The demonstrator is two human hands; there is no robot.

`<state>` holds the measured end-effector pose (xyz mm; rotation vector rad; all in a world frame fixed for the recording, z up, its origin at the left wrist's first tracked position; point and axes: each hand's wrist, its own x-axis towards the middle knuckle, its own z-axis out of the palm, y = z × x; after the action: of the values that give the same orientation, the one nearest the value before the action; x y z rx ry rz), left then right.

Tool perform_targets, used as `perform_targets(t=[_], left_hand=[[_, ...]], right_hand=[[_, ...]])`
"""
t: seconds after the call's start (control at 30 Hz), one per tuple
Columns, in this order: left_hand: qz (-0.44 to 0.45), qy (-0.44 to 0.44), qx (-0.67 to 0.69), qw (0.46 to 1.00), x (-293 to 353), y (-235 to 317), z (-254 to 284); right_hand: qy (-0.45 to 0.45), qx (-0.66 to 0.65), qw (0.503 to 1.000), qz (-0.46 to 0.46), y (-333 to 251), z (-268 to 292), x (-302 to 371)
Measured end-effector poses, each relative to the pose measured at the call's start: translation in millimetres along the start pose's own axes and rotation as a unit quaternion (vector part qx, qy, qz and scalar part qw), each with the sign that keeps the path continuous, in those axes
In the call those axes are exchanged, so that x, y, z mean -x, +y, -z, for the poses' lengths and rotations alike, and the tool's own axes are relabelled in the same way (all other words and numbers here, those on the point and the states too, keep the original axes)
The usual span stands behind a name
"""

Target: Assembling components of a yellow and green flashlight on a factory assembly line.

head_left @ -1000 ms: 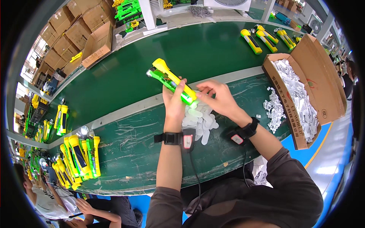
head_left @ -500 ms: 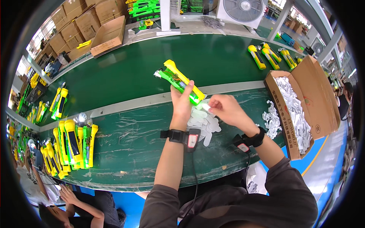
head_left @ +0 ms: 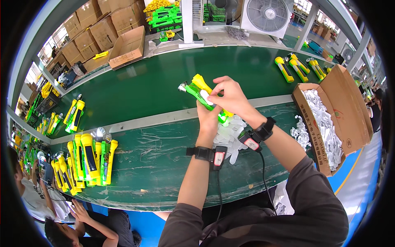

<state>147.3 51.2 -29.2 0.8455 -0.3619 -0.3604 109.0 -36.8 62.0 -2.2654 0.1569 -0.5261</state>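
Observation:
My left hand [head_left: 207,118] is wrapped round the lower part of a yellow and green flashlight [head_left: 200,81], whose two casing halves lie side by side. A silvery lamp head sticks out at its upper left, and a green glow shows near its lower end. Between the fingertips of my right hand [head_left: 231,98] is a white oval plastic piece [head_left: 205,97], held against the green half. Below my hands lies a pile of similar white pieces [head_left: 228,136] on the bench, partly hidden by my left wrist.
Several yellow and green flashlights [head_left: 90,158] stand clustered at the left. An open carton [head_left: 325,144] of white strips stands at the right, with loose strips [head_left: 300,131] beside it. A green conveyor belt [head_left: 152,86] runs behind, carrying more flashlights [head_left: 284,69]. A person [head_left: 92,222] sits at lower left.
My right hand has moved up and inward from above the pile, bringing the white piece onto the flashlight. My left hand still holds the flashlight; the whole view has shifted slightly.

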Motion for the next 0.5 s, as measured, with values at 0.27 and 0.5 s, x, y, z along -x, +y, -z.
perform_targets(t=[0.27, 0.5], left_hand=[[-0.055, -0.024, -0.066, 0.996, -3.3, -2.5, 1.0], [-0.077, -0.019, -0.082, 0.993, -6.6, -12.8, 2.5]], right_hand=[[0.051, 0.070, 0.996, 0.003, -9.6, -20.1, -0.1], [0.122, 0.091, 0.988, 0.020, -10.6, -39.4, 8.6]])
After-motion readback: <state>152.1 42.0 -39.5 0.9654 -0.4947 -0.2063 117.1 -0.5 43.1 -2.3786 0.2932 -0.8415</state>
